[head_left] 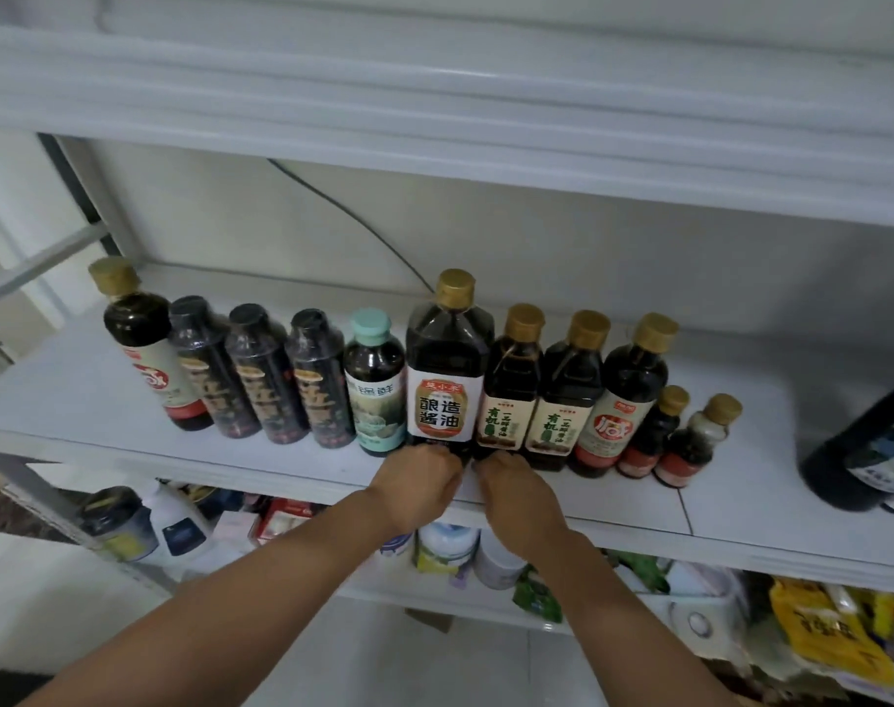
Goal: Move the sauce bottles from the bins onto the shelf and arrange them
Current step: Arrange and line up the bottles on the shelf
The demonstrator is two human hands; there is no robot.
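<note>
My left hand [419,482] curls its fingers round the foot of the big soy sauce bottle [445,380], which stands upright mid-row on the shelf [77,400] at my twelve o'clock. My right hand [516,489] meets that base from four o'clock; its grip I cannot tell.

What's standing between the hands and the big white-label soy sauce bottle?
Nothing visible. The left hand and right hand are at the base of the big bottle, at the shelf front; the teal-capped bottle and gold-capped bottle stand only beside it.
</note>
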